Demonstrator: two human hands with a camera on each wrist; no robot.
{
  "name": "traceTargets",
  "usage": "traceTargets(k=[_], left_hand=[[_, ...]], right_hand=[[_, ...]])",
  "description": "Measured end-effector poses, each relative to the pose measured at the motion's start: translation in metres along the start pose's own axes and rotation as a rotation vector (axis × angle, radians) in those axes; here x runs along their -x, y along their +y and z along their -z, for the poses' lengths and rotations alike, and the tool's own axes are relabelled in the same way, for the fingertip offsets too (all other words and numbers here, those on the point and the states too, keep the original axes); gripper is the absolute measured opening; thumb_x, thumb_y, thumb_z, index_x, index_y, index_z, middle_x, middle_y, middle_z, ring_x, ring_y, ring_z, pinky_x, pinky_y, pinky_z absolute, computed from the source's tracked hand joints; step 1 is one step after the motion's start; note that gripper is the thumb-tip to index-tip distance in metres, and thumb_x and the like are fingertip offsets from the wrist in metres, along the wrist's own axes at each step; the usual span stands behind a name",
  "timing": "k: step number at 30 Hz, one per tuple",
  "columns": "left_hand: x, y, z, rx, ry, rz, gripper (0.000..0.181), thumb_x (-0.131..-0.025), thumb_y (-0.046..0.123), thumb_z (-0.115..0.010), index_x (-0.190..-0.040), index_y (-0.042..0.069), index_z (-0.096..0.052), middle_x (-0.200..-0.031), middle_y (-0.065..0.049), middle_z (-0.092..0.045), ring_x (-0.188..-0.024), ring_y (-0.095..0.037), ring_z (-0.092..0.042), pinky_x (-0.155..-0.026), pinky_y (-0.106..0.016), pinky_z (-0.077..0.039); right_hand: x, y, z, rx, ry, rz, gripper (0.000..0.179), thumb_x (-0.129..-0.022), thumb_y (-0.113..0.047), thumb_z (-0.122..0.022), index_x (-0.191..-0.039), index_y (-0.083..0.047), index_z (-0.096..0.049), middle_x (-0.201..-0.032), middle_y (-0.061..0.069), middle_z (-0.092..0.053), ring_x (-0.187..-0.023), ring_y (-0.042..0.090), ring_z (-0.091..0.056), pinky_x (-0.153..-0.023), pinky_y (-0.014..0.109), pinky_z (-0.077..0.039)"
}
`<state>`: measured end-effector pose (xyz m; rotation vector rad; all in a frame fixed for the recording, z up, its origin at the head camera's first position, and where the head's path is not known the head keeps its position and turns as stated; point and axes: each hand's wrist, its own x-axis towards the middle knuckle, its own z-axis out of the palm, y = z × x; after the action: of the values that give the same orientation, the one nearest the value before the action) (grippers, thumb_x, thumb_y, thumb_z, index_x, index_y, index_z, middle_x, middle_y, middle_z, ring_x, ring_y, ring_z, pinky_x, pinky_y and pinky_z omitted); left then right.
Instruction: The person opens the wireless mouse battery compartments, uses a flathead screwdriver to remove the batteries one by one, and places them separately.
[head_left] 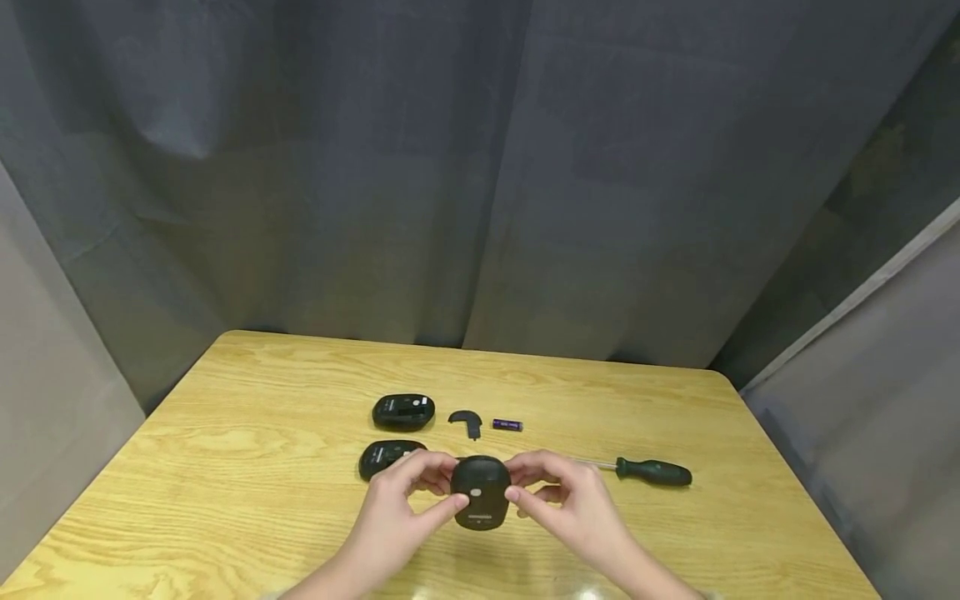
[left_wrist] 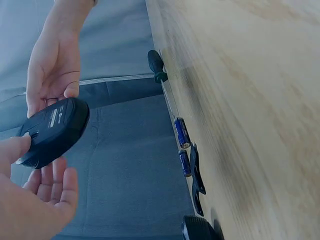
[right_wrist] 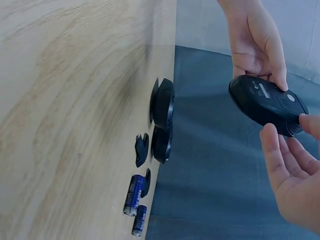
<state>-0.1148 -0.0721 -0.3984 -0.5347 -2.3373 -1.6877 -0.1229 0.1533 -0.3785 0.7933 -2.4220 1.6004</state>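
Observation:
A black computer mouse is held up off the table between both hands, its underside with a pale round spot and printed label toward the head camera. My left hand pinches its left side between thumb and fingers. On the opposite side my right hand pinches it likewise. In the left wrist view, the label on the mouse also shows, and the left thumb presses near its end. Behind the left hand another mouse lies underside up, partly covered by that hand.
A third mouse lies behind that one. To its right are a dark battery cover and a purple-blue battery. A green-handled screwdriver lies on the right. The right wrist view shows a second battery and several dark parts. Grey curtains surround the wooden table.

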Motion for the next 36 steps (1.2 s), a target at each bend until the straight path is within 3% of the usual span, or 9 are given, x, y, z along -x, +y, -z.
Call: traceTargets(k=[5, 8, 16, 23, 30, 36], left_hand=[[-0.003, 0.0, 0.0, 0.079, -0.047, 0.142, 0.03, -0.076, 0.028, -0.078, -0.101, 0.017, -0.066, -0.091, 0.004, -0.065, -0.079, -0.009, -0.062, -0.079, -0.025, -0.054], [-0.005, -0.001, 0.0, 0.105, -0.07, 0.192, 0.033, -0.076, 0.028, -0.078, -0.102, 0.013, -0.066, -0.091, 0.0, -0.066, -0.079, -0.01, -0.063, -0.077, -0.023, -0.055], [-0.009, -0.011, -0.002, 0.128, -0.144, 0.251, 0.038, -0.079, 0.027, -0.076, -0.109, 0.006, -0.064, -0.092, -0.005, -0.066, -0.077, -0.012, -0.064, -0.068, -0.022, -0.055], [-0.012, -0.018, -0.002, 0.299, -0.223, 0.366, 0.045, -0.083, 0.023, -0.072, -0.115, -0.005, -0.058, -0.093, -0.01, -0.064, -0.08, -0.017, -0.066, -0.068, -0.03, -0.058], [-0.012, -0.023, -0.004, 0.337, -0.245, 0.43, 0.047, -0.084, 0.025, -0.071, -0.115, -0.007, -0.057, -0.093, -0.009, -0.067, -0.078, -0.016, -0.066, -0.067, -0.029, -0.058], [-0.009, -0.025, -0.006, 0.358, -0.255, 0.427, 0.044, -0.085, 0.02, -0.07, -0.113, -0.011, -0.056, -0.092, -0.009, -0.068, -0.072, -0.014, -0.065, -0.065, -0.031, -0.058]], right_hand=[[-0.001, 0.006, -0.001, -0.083, -0.024, -0.049, 0.022, -0.086, -0.014, -0.068, -0.106, -0.005, -0.064, -0.093, 0.011, -0.07, -0.077, 0.011, -0.067, -0.055, 0.032, -0.058], [-0.001, 0.01, -0.002, -0.105, -0.037, -0.069, 0.024, -0.087, -0.013, -0.067, -0.108, -0.003, -0.063, -0.093, 0.014, -0.07, -0.075, 0.012, -0.068, -0.054, 0.036, -0.058], [-0.002, 0.02, -0.003, -0.153, -0.085, -0.168, 0.032, -0.089, -0.015, -0.066, -0.116, -0.001, -0.058, -0.097, 0.02, -0.069, -0.07, 0.022, -0.068, -0.054, 0.041, -0.057], [-0.004, 0.028, -0.003, -0.263, -0.181, -0.321, 0.04, -0.092, -0.017, -0.061, -0.127, 0.001, -0.051, -0.106, 0.024, -0.065, -0.067, 0.018, -0.066, -0.061, 0.048, -0.057], [-0.003, 0.035, -0.007, -0.341, -0.213, -0.349, 0.04, -0.092, -0.012, -0.059, -0.127, 0.005, -0.048, -0.103, 0.022, -0.065, -0.066, 0.017, -0.064, -0.059, 0.041, -0.058], [-0.002, 0.036, -0.008, -0.34, -0.243, -0.383, 0.045, -0.09, -0.012, -0.062, -0.13, 0.002, -0.047, -0.101, 0.019, -0.064, -0.064, 0.017, -0.063, -0.06, 0.045, -0.057]])
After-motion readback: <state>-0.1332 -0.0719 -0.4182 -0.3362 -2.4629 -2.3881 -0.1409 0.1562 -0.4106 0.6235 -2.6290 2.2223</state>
